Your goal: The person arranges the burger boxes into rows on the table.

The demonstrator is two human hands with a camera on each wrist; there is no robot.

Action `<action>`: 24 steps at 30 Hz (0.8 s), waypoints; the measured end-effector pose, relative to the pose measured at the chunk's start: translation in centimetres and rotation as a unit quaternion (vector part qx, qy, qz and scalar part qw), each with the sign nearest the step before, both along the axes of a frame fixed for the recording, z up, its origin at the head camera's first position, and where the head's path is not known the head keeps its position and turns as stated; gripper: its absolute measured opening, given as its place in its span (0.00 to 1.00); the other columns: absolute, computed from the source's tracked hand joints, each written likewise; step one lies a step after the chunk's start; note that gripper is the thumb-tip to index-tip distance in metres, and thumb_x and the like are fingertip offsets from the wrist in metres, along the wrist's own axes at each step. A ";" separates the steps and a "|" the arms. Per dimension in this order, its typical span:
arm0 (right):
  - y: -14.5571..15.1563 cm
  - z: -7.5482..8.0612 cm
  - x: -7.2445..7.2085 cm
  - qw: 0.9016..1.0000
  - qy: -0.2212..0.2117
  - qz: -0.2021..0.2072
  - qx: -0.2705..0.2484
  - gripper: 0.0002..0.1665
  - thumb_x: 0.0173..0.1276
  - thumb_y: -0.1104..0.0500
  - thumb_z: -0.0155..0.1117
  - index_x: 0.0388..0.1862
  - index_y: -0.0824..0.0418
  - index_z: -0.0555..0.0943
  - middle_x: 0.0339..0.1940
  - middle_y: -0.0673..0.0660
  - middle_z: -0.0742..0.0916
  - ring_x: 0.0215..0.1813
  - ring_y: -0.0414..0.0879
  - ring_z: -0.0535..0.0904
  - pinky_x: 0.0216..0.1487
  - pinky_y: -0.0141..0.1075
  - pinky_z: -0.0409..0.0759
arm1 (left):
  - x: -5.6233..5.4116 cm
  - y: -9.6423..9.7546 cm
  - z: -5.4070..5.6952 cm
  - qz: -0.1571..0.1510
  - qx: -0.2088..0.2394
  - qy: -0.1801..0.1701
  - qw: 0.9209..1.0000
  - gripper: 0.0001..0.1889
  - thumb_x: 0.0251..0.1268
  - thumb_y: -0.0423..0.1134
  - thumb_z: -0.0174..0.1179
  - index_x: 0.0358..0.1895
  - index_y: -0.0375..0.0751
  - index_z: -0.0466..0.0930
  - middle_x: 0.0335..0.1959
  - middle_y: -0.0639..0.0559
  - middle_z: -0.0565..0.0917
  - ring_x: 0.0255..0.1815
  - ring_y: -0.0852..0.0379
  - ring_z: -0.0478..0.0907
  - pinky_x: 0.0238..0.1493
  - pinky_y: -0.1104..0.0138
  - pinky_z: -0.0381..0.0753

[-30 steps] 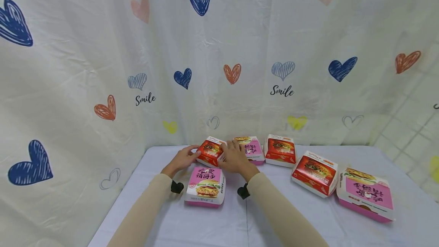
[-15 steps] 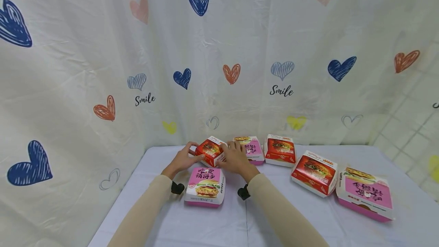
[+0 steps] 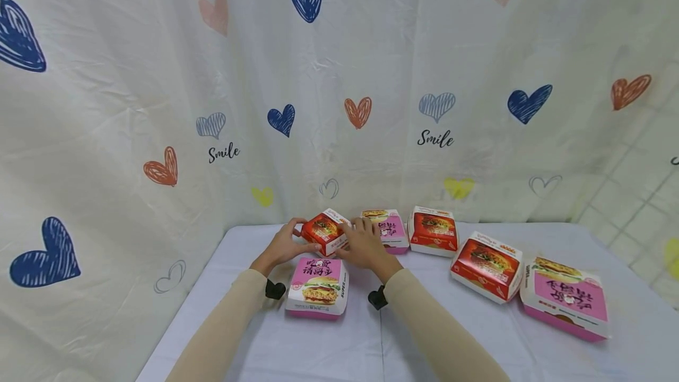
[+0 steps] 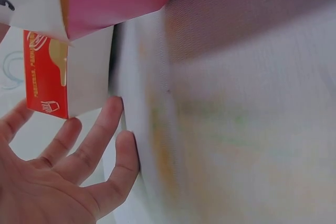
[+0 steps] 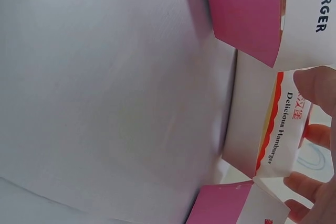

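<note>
Both hands are at a red and white burger box [image 3: 322,230] near the back of the table. My left hand [image 3: 280,249] holds its left corner, thumb along the front and fingers behind. In the left wrist view, bent fingertips meet the box's red and white side [image 4: 47,77]. On the opposite side my right hand [image 3: 366,244] grips the box; its thumb [image 5: 315,87] presses the white face lettered "Delicious Hamburger" and its other fingers reach round behind. Directly in front of the held box stands a pink and white burger box [image 3: 317,287], between the two forearms.
A second pink burger box [image 3: 392,230] stands just behind the right hand. To its right are a red box [image 3: 434,231], another red box [image 3: 487,267] and a pink box [image 3: 567,296]. Behind the white tabletop [image 3: 424,335] hangs a heart-printed curtain [image 3: 382,170].
The red burger box has turned slightly between the hands. The left hand's thumb has slid along its front edge toward the right; the other boxes have stayed put.
</note>
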State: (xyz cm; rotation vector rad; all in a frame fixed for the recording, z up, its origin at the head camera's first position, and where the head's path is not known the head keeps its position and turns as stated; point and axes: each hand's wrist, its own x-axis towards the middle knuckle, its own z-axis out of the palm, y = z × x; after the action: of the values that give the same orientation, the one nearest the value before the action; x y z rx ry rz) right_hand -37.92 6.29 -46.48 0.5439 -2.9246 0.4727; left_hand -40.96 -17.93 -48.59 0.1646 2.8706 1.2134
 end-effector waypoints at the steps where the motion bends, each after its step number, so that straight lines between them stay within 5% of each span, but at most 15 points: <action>1: 0.0 0.0 0.0 1.000 0.000 0.001 -0.001 0.42 0.67 0.38 0.68 0.76 0.48 0.69 0.74 0.63 0.69 0.78 0.65 0.55 0.77 0.65 0.51 | 0.0 0.0 0.0 0.000 0.001 0.000 1.000 0.52 0.44 0.70 0.76 0.73 0.57 0.64 0.63 0.43 0.75 0.59 0.45 0.74 0.57 0.48 0.79; 12: 0.2 -0.4 0.0 1.000 0.009 0.011 -0.014 0.40 0.68 0.41 0.70 0.76 0.47 0.70 0.72 0.62 0.70 0.77 0.63 0.57 0.76 0.65 0.52 | -0.5 0.2 -0.2 -0.007 -0.010 -0.002 1.000 0.58 0.42 0.70 0.76 0.77 0.53 0.60 0.67 0.43 0.74 0.63 0.44 0.74 0.62 0.45 0.78; 24: 0.4 -0.5 -0.5 1.000 0.001 -0.009 -0.024 0.39 0.73 0.44 0.65 0.77 0.56 0.68 0.70 0.62 0.71 0.78 0.63 0.59 0.79 0.63 0.51 | -1.0 0.1 -0.4 -0.010 -0.015 -0.010 1.000 0.57 0.43 0.70 0.76 0.77 0.53 0.59 0.66 0.43 0.76 0.65 0.44 0.74 0.66 0.42 0.75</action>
State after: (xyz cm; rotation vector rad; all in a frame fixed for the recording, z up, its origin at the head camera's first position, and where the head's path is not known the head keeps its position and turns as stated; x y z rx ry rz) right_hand -38.39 6.65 -46.94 0.5114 -2.9054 0.5388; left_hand -41.96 -17.84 -48.96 0.1777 2.8607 1.1616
